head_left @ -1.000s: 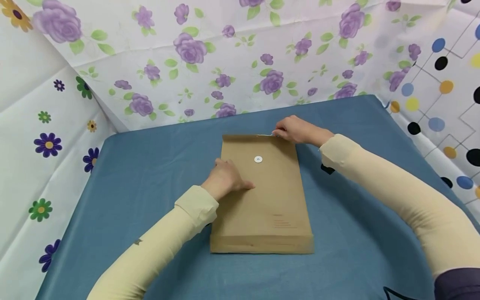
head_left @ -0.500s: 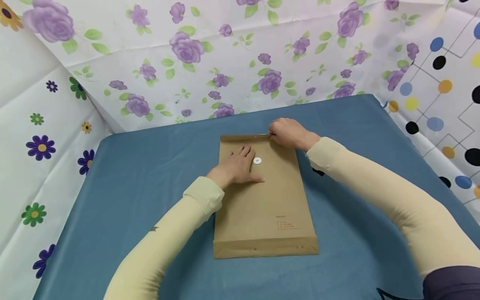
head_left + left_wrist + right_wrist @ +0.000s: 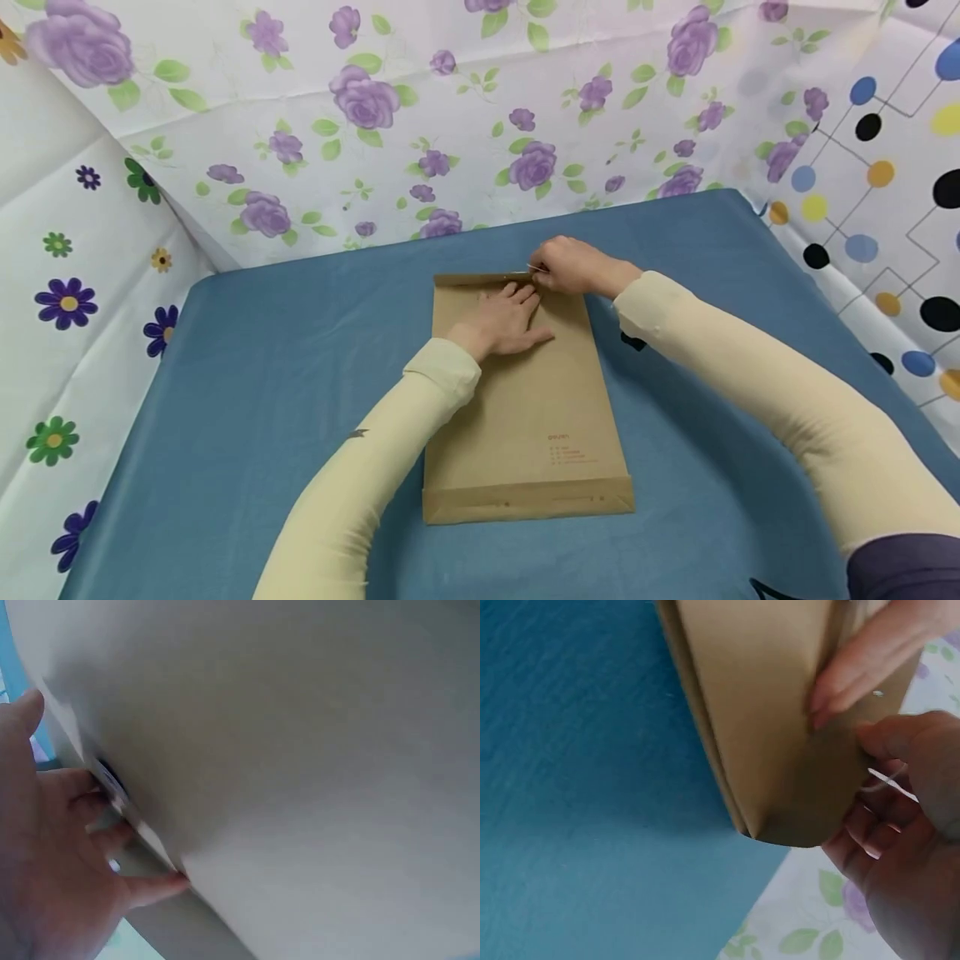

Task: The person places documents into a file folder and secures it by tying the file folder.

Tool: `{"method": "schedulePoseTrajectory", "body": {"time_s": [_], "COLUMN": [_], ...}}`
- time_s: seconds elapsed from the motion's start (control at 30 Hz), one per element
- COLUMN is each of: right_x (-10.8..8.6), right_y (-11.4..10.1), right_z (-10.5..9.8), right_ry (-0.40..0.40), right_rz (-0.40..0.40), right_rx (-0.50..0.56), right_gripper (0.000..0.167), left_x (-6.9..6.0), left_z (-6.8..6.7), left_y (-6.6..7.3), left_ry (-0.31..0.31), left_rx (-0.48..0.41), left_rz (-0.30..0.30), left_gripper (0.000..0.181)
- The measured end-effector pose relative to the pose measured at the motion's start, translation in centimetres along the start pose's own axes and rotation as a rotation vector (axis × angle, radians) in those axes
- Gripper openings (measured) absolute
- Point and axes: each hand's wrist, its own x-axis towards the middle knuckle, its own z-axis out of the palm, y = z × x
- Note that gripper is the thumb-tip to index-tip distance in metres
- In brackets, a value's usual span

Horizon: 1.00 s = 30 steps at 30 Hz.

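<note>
A brown paper document envelope (image 3: 540, 400) lies flat, its folded flap (image 3: 468, 280) standing up a little at the far end. Small red print shows near its lower right. My left hand (image 3: 504, 323) rests on it with fingers spread, the fingertips reaching up to the flap; it covers the round white button. My right hand (image 3: 573, 265) pinches the flap's edge at the far right, thumb on top and fingers beneath. A thin white string (image 3: 889, 781) shows by its curled fingers in the right wrist view.
The envelope lies on a table with a blue cloth (image 3: 300, 375). Flower-patterned sheets (image 3: 300, 100) hang behind and at the left, a dotted one (image 3: 892, 250) at the right. A black cable (image 3: 772, 590) lies at the lower right.
My left hand has slid up the envelope toward the flap, covering the white button, and its fingers have spread. My right hand has shifted slightly left along the flap.
</note>
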Motion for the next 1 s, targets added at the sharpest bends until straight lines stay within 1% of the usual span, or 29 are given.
{"method": "schedulePoseTrajectory", "body": {"time_s": [0.1,0.17,0.3,0.4,0.5,0.6,0.7,0.8,0.87,1.0], "right_x": [-0.2,-0.3,-0.4,-0.5,-0.7,-0.9,-1.1,-1.4,-1.5,-1.9], "right_y": [0.2,0.3,0.2,0.1,0.0,0.0,0.1,0.1,0.1,0.2], "right_z": [-0.3,-0.4,-0.3,-0.3,-0.3,-0.4,-0.3,-0.2,0.0,0.4], "right_ry": [-0.011,-0.011,-0.02,-0.023,-0.022,-0.026,-0.026,-0.024,-0.025,-0.031], "right_rz": [0.007,0.016,0.011,-0.007,-0.017,-0.025,-0.031,-0.032,-0.025,-0.018], "right_rx": [0.043,0.052,0.074,0.09,0.095,0.1,0.095,0.085,0.078,0.069], "right_gripper": [0.02,0.022,0.023,0.024,0.024,0.023,0.022,0.019,0.016,0.011], "left_x": [0.4,0.6,1.0,1.4,1.6,1.3,0.2,-1.6,-2.9,-5.3], "left_z": [0.0,0.1,0.5,0.7,0.8,0.8,1.0,1.3,1.5,1.4], "left_y": [1.0,1.5,2.3,2.7,3.0,3.0,2.0,0.2,-1.2,-3.7], "left_ry": [0.0,0.014,0.035,0.036,0.029,0.024,0.034,0.05,0.059,0.058], "left_rx": [0.022,0.038,0.059,0.073,0.1,0.089,0.036,-0.02,-0.043,-0.059], "left_rz": [-0.019,-0.029,-0.035,-0.015,0.021,0.057,0.082,0.083,0.062,-0.022], "left_gripper": [0.085,0.085,0.079,0.071,0.064,0.061,0.062,0.064,0.064,0.062]}}
